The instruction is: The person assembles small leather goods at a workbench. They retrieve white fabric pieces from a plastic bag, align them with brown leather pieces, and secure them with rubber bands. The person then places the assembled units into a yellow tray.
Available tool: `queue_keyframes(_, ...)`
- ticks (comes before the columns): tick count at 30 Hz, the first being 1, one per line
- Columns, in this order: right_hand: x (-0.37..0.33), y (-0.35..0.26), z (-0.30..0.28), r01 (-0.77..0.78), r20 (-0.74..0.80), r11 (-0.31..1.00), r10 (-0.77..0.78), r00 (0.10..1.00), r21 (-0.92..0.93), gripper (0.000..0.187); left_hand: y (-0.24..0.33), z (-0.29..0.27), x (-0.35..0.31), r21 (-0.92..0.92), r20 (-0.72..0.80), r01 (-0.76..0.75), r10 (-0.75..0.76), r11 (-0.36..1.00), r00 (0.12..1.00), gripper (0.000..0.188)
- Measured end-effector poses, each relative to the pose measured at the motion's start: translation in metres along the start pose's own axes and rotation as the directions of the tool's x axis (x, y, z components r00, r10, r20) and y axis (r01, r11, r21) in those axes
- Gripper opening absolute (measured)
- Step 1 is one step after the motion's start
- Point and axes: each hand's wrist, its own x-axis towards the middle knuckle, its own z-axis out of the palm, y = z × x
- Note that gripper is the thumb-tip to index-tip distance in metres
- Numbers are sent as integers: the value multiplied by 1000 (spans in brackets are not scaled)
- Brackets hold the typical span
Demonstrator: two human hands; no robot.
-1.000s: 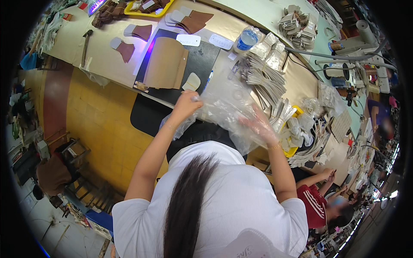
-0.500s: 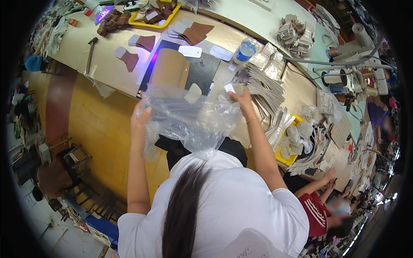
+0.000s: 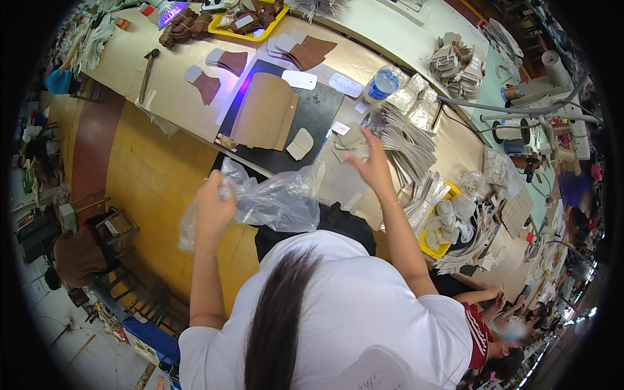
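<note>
Plastic bag (image 3: pixel 279 201), see-through and crumpled, is just off the near edge of the long table (image 3: pixel 123 62), over the person's dark lap (image 3: pixel 338 224). The table edge slants from far left to near right, and yellow floor (image 3: pixel 143 162) spreads left of the bag. Near that edge, a dark mat (image 3: pixel 318 107) carries a curved brown board (image 3: pixel 265 110) and, to its right, a small pale stack (image 3: pixel 300 145).

At the far left, a yellow tray (image 3: pixel 250 39) holds brown pieces (image 3: pixel 263 14). On the right, a yellow basket (image 3: pixel 442 252) holds whitish crumpled pieces (image 3: pixel 447 218). A see-through tub with blue showing (image 3: pixel 382 84) stands at the far side, beyond a pile of pale strips (image 3: pixel 406 140).

The left hand (image 3: pixel 216 205) is closed around bunched plastic at the bag's left end. The right hand (image 3: pixel 372 166) is spread, thumb well apart from the forefinger, just beside some grey pieces (image 3: pixel 349 143) and a white tag (image 3: pixel 340 128); whether it touches them I cannot tell.
</note>
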Motion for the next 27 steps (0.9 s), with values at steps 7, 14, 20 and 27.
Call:
queue_keyframes(7,-45,-145,31,355,245,832,-484,840,427,142,40,40,20,-771,-124,-184,139,610,982,24)
queue_keyframes(14,-32,-178,48,259,45,651,-411,911,713,135,32,49,46,-769,381,416,174,-484,908,30)
queue_keyframes(20,-32,-189,24,-26,292,743,-231,928,669,102,22,47,54,-824,114,233,252,-517,961,30)
queue_keyframes(27,-10,-170,15,40,226,824,-201,953,566,32,38,33,57,-806,-439,-417,47,421,897,44)
